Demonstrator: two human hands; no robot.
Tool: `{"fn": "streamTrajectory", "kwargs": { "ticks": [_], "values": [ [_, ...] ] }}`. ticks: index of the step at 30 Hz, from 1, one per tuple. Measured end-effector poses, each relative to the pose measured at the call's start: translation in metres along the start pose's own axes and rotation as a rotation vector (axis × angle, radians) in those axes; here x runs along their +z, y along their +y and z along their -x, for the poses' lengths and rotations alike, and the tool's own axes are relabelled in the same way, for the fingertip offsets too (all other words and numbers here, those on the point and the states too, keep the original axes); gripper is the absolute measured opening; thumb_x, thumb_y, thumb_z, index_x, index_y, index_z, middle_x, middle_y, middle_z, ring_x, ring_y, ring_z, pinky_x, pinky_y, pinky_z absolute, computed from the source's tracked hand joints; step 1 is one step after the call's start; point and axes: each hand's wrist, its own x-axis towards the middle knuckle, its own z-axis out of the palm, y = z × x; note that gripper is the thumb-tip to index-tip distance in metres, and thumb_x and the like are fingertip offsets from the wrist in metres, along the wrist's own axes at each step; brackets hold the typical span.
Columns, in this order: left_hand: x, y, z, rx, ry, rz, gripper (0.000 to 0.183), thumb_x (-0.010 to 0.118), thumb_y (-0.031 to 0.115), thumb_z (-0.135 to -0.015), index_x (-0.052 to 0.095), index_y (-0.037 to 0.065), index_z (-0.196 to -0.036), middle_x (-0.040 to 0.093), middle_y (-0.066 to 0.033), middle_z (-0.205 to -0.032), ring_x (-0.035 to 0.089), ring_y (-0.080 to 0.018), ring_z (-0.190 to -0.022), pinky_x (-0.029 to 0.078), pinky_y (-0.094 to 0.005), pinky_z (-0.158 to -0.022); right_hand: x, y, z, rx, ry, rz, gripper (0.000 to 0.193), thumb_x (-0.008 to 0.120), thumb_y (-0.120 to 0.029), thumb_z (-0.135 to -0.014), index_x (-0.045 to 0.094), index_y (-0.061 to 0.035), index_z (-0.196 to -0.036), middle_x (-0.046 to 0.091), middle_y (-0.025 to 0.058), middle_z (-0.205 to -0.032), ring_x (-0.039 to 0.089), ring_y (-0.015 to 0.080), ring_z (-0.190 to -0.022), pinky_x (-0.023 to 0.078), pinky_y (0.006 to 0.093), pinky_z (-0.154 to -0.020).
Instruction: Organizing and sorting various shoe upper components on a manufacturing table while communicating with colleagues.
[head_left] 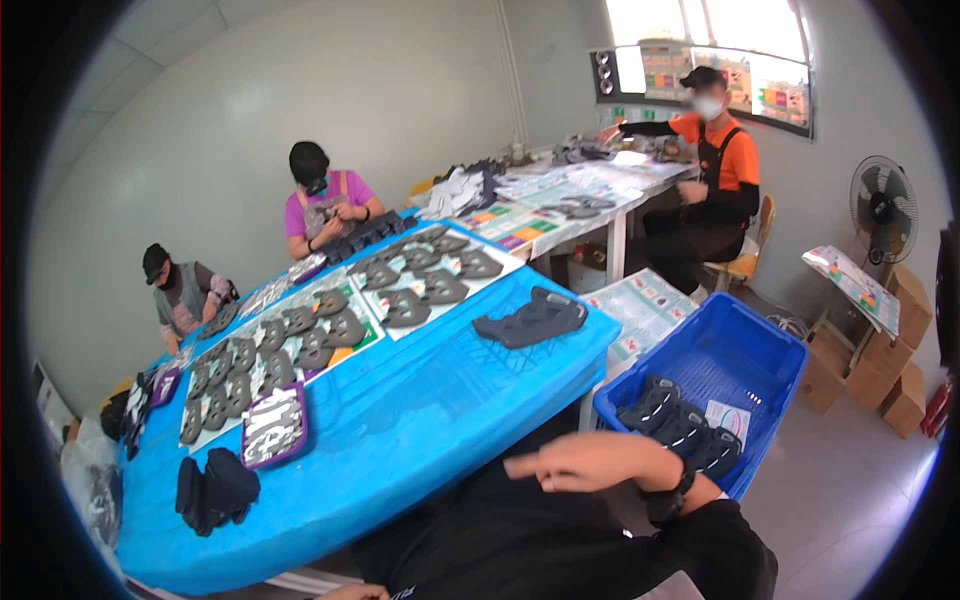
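My right hand point(590, 462) is raised over my lap between the blue-covered table point(420, 410) and a blue plastic crate point(765, 365). Its fingers are stretched out toward the left, a little blurred, and nothing shows in them. A dark band circles that wrist. Of my left hand point(357, 592) only a sliver appears at the lower edge; its fingers are mostly hidden. In the crate lie several black moulded pieces point(685, 430) with pale marks, beside a printed card point(728, 420). A dark grey curved piece point(532, 318) lies alone near the table's right end.
Grey moulded pieces point(275, 370) lie in rows on printed sheets. A purple-rimmed tray point(273, 425) holds small white and grey parts; black folded pieces point(217, 490) stand nearby. Three people work around the tables. A fan point(883, 210) and cardboard boxes point(885, 355) stand at right.
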Motion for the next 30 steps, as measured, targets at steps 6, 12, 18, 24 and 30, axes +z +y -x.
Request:
{"fn": "streamTrajectory", "kwargs": {
  "ticks": [6,12,18,24,30],
  "values": [
    [-0.001,-0.008,-0.003,0.08,0.101,-0.075,0.013,0.041,-0.002,-0.063,0.05,0.002,-0.072,0.05,-0.0061,-0.06,0.045,-0.0105,-0.059,0.037,-0.0248,-0.052,-0.035,-0.081,-0.019,-0.502,0.219,0.269,0.019,0.06,-0.025,-0.073,0.059,-0.0075,-0.08,0.053,0.0008,-0.061,0.046,0.0194,-0.049,0.033,0.0295,-0.044],
    [0.003,-0.021,0.005,0.078,0.262,-0.171,0.006,0.053,0.007,-0.068,0.053,0.001,-0.07,0.05,-0.0128,-0.06,0.05,-0.0196,-0.054,0.04,-0.0294,-0.053,0.038,0.014,-0.051,-0.295,0.506,-0.815,0.052,0.027,-0.035,-0.088,0.06,0.0039,-0.078,0.057,0.0148,-0.067,0.053,0.0192,-0.059,0.04,0.0275,-0.058],
    [-0.014,-0.057,-0.003,0.014,0.417,-0.51,0.017,0.054,0.018,-0.069,0.054,0.002,-0.071,0.053,-0.0174,-0.065,0.051,-0.0336,-0.06,0.041,-0.0389,-0.056,0.14,0.036,-0.088,-0.176,-0.775,-0.258,0.05,0.033,-0.029,-0.089,0.017,-0.0062,-0.13,0.018,0.0136,-0.135,0.016,0.0268,-0.125,0.016,0.0335,-0.1],
    [-0.005,-0.039,-0.03,-0.053,0.393,-0.349,0.021,0.054,0.022,-0.072,0.056,0.004,-0.082,0.056,-0.0179,-0.073,0.054,-0.0307,-0.068,0.043,-0.0358,-0.064,0.127,0.046,-0.092,-0.182,-0.335,-0.311,0.05,0.029,-0.03,-0.09,0.015,-0.004,-0.13,0.013,0.0158,-0.135,0.013,0.025,-0.126,0.011,0.0325,-0.101],
    [0.005,0.002,-0.087,0.562,-0.004,0.047,0.058,0.037,0.037,-0.086,0.019,0.001,-0.129,0.019,-0.0144,-0.133,0.016,-0.0228,-0.124,0.008,-0.0315,-0.1,0.136,0.069,-0.092,-0.149,-0.784,-0.352,0.051,0.021,-0.039,-0.089,0.023,-0.0074,-0.129,0.018,0.0062,-0.136,0.009,0.0224,-0.126,0.005,0.0372,-0.102]
  ]
}}
